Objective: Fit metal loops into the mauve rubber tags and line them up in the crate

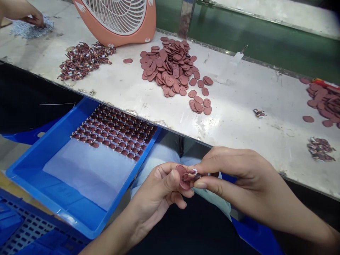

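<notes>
Over my lap, my left hand (162,191) pinches a reddish-brown oval disc (181,174) between thumb and fingers. A small brown piece with white and orange bits (191,173) lies against the disc's face. The thumb and forefinger of my right hand (233,177) close on that small piece from the right side. Its exact shape is partly hidden by the fingertips. Nearest on the worktable is a large heap of similar oval discs (170,65), some with small holes. A pile of small brown pieces (82,60) lies left of that heap.
A blue tray (61,202) at the lower left carries rows of assembled brown parts (114,132) on a white sheet. An orange fan (132,39) stands on the worktable (239,106). Another person's hand (29,14) touches a pale pile (32,29). More discs (325,102) lie far right.
</notes>
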Demonstrator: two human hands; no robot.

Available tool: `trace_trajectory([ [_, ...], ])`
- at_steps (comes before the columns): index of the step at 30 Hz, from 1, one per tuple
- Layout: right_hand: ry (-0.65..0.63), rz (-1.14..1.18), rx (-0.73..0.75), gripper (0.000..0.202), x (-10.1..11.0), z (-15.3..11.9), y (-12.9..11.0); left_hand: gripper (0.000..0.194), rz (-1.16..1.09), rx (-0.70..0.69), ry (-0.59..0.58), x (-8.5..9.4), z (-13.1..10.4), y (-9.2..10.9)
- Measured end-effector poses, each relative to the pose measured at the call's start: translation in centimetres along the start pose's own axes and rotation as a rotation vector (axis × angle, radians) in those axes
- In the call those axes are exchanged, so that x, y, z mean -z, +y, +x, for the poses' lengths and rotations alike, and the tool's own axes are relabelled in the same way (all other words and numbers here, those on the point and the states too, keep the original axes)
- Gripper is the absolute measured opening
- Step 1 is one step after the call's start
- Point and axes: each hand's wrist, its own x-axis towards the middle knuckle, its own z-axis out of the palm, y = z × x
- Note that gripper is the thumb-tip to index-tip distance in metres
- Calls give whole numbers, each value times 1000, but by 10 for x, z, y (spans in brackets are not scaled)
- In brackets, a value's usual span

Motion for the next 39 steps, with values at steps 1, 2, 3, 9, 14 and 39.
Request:
trace_trajectory([
  [1, -1, 2, -8, 13, 0, 0, -1, 41, -3, 1, 2, -1, -1, 0],
  [2, 0, 5, -11, 13, 1, 0, -1, 41, -5, 1, -1, -1, -1, 0],
  [3, 3, 11, -11, 13, 1, 0, -2, 40, -8, 0, -5, -1, -1, 0],
  [9, 39, 89, -31, 16, -2, 0, 0, 40, -20, -3, -1, -1, -1, -3],
  [14, 63, 134, -47, 15, -2, -1, 4, 36, -39, 20, 12, -4, 0, -4],
  [39, -17, -11, -48, 6, 7, 1, -5, 28, -41, 4, 7, -6, -1, -3],
])
